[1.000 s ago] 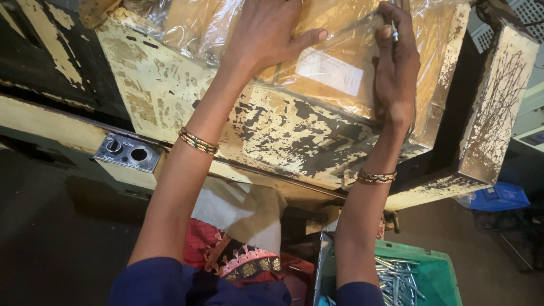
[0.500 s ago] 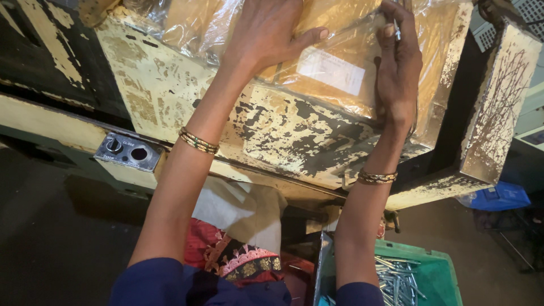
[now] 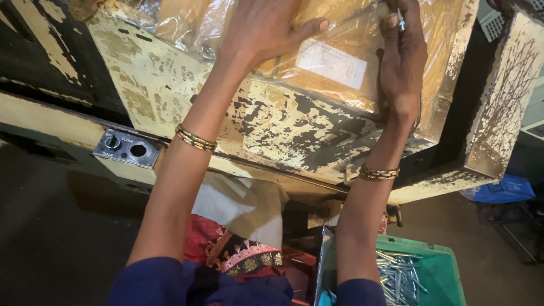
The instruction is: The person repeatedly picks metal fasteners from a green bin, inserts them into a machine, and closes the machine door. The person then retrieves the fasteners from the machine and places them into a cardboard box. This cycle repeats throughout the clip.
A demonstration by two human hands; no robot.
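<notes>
Almost nothing has moved since the earlier frames: both hands stay where they were on the plastic-wrapped package, and the view has barely shifted. At the far left, a small metal control plate (image 3: pixel 126 148) with a knob and a round button sits on the edge of the worn machine surface (image 3: pixel 170 90), whose cream paint is flaking to black. The left hand (image 3: pixel 263 28) lies flat on the package (image 3: pixel 340 62), fingers spread and open, thumb stretched to the right toward a pale rectangular label (image 3: pixel 331 63) under the clear wrap. The package, tan beneath crinkled plastic, rests on the machine surface at the top of the view. The right hand (image 3: pixel 403 59) presses against the package's right part, its fingers closed around a thin metal pin (image 3: pixel 400 20) that shows at the fingertips. Both wrists carry gold bangles. Below the right forearm stands a green crate (image 3: pixel 442 266) holding many loose metal rods (image 3: pixel 399 277).
</notes>
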